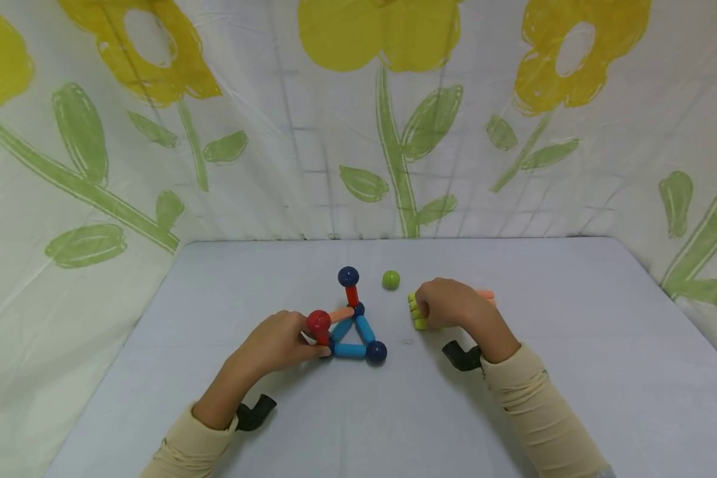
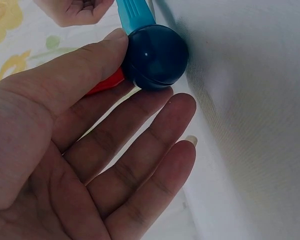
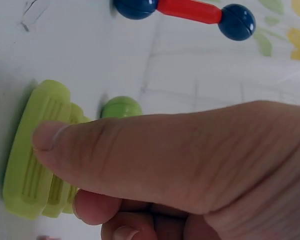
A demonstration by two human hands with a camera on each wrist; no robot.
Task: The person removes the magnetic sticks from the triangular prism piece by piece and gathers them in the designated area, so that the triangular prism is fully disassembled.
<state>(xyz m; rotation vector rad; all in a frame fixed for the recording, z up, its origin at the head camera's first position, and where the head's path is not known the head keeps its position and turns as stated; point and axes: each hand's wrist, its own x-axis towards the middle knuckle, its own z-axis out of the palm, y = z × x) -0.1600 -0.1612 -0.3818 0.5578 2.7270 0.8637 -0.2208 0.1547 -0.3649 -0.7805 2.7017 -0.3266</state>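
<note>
Our left hand (image 1: 275, 342) pinches a dark blue ball (image 2: 157, 56) at the near left corner of a triangle of blue rods (image 1: 350, 351); our right hand (image 1: 448, 304) has its fingers curled and its thumb on a lime-green rod (image 3: 27, 160) in a row, though we cannot tell whether it grips. We judge this step to be steadying the frame while picking out a rod; the next move would call for freeing just one, without jostling the red ball (image 1: 318, 322) or the red rod (image 1: 351, 296) standing at the far corner. Toward the back lies a loose green ball (image 1: 391, 279). Beneath is a pale table (image 1: 394, 418); behind it hangs white cloth (image 1: 245, 212) with yellow flowers (image 1: 379, 36).
</note>
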